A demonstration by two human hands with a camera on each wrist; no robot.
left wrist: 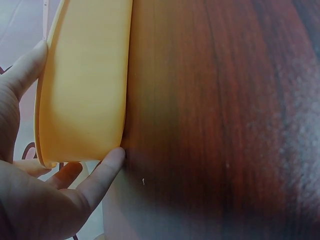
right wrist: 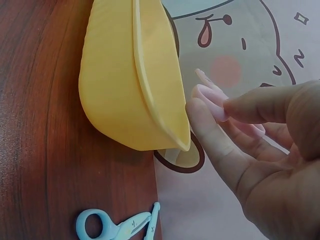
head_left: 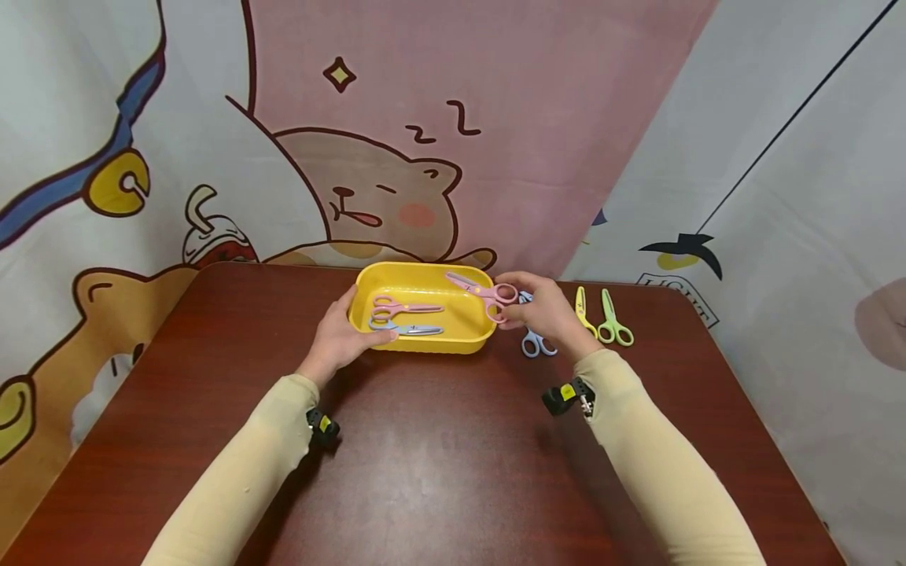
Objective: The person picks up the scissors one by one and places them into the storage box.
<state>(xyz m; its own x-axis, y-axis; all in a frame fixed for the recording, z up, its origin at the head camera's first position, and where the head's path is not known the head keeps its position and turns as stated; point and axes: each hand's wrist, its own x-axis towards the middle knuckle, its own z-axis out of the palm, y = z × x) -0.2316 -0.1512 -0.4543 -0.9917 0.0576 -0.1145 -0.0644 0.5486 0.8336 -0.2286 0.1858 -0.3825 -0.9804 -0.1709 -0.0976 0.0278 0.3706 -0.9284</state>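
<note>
A yellow plastic tray (head_left: 403, 343) stands near the back of the table. My left hand (head_left: 335, 336) grips its left end, thumb over the front rim and fingers round the outer wall. My right hand (head_left: 546, 313) pinches the handles of a pair of pink scissors (head_left: 476, 289) at the tray's right end. Their blades point left over the inside of the tray. In the right wrist view, a pink handle loop (right wrist: 212, 102) shows between thumb and fingers. Inside the tray lie another pair of pink scissors (head_left: 410, 308) and a pair of blue scissors (head_left: 418, 330).
On the table right of the tray lie blue scissors (head_left: 535, 346), partly hidden by my right hand, yellow scissors (head_left: 581, 308) and green scissors (head_left: 613, 321). The brown table (head_left: 425, 456) meets a printed cloth (head_left: 538, 118) at its back edge.
</note>
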